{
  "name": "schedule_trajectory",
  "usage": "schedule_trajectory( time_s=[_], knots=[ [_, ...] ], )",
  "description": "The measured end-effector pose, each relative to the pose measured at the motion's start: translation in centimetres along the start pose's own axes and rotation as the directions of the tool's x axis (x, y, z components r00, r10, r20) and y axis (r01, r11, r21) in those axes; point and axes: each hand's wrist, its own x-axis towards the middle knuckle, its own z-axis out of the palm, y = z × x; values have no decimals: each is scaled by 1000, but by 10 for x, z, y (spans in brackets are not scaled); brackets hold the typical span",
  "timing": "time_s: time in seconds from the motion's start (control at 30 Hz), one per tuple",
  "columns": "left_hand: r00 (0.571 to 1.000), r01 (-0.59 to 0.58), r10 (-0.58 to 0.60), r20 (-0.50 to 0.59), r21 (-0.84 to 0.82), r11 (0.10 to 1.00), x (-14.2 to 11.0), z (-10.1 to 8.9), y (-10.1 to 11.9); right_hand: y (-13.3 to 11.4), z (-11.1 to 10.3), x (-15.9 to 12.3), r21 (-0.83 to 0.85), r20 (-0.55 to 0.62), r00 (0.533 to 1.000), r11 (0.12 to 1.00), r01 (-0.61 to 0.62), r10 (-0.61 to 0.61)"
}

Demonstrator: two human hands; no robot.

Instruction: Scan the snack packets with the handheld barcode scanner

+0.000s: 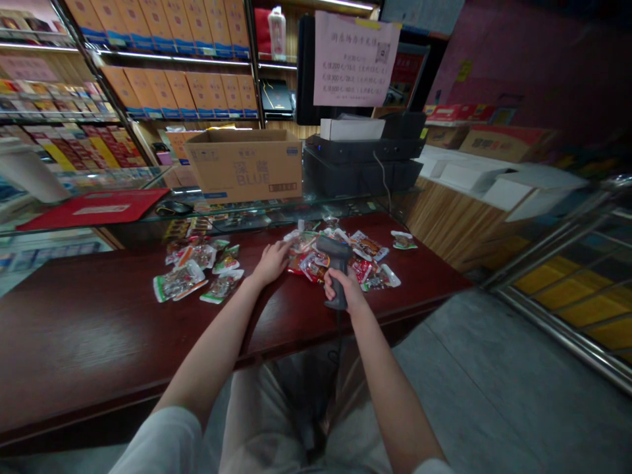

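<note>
My right hand (347, 287) is wrapped around the grip of a dark grey barcode scanner (334, 249), its head tilted over a heap of small snack packets (312, 266). A cable hangs from the scanner's grip. At the heap's left edge lies my left hand (273, 262), palm down, its fingers stretched toward the nearest packets; whether the fingertips press on one is hard to see. Left of that hand is a second group of packets, among them a clear one with green and white edges (180, 282). One lone packet (403, 239) lies to the right of the heap.
The dark red wooden table (99, 329) adjoins a glass counter. On the counter are a cardboard box (247, 168), a computer mouse (174, 208), a red folder (99, 205) and a black machine (363, 164). A metal railing (563, 322) stands at the right.
</note>
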Motion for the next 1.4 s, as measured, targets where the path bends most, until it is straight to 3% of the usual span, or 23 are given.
schedule_trajectory(
  time_s=[0.17, 0.27, 0.33, 0.43, 0.53, 0.63, 1.0, 1.4],
  knots=[
    [995, 39, -39, -89, 0, 999, -10, -5, -10, 8, -4, 2, -5, -3, 1000, 1000, 20, -20],
    [981, 66, -99, -166, -196, 978, -13, -6, -11, 11, -6, 2, -10, 5, 1000, 1000, 21, -20],
    [963, 80, -174, -206, -399, 914, -13, -6, -9, 11, -6, 2, -6, 2, 1000, 1000, 20, -20],
    [944, -5, -188, -270, -583, 812, -14, -10, -3, 11, -5, 2, -12, 0, 1000, 1000, 16, -16],
    [932, -140, -53, -359, -490, 861, -17, -15, 0, 10, -4, 1, -25, 7, 1000, 1000, 0, 0],
    [938, -170, 44, -343, -346, 923, -21, -21, -1, 8, -2, 0, -34, 23, 1000, 999, -13, 14],
    [926, -196, 116, -358, -196, 961, -29, -32, -3, -1, 4, -6, -113, 127, 975, 979, -171, 185],
    [939, -210, 133, -317, -223, 952, -28, -33, -2, -1, 2, -7, -120, 107, 976, 977, -174, 187]
  ],
)
